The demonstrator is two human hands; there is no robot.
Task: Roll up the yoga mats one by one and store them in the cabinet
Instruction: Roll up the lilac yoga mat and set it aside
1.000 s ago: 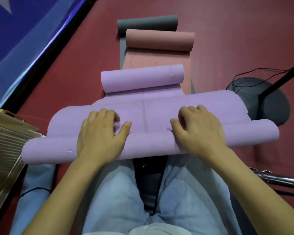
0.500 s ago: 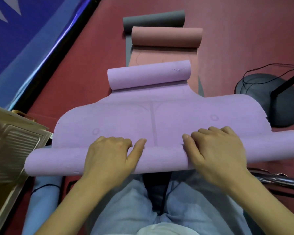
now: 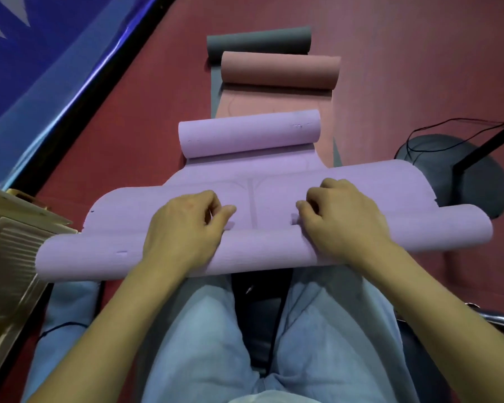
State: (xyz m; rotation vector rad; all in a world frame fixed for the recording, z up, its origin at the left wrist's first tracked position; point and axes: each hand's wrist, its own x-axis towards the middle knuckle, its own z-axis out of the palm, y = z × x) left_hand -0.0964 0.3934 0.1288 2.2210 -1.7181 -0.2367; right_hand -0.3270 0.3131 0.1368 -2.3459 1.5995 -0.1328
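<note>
**Rolling the purple mat, both hands on the roll**

I'm kneeling on the red floor (image 3: 105,135) with the purple mat (image 3: 274,181) laid out ahead of my knees. Near end is already a roll (image 3: 262,251) lying crosswise just in front of my legs. My left hand (image 3: 184,225) and right hand (image 3: 344,216) sit on top of it, either side of the mat's centre line, fingers curled over the front edge and pressing into the flat part: a closed grip on the roll with each hand. The far end of the mat curls into a second small roll (image 3: 248,135). Beyond it lie a pink mat (image 3: 280,71) and a grey mat (image 3: 259,42), both partly rolled. Cabinet can't be identified here; a gold metal object (image 3: 9,245) sits at my left.

Risks, judged: both hands are near the middle, so the roll's ends may loosen or drift and the roll goes cone-shaped. Uneven push would skew it. The far curl may bunch when the roll reaches it.
</note>
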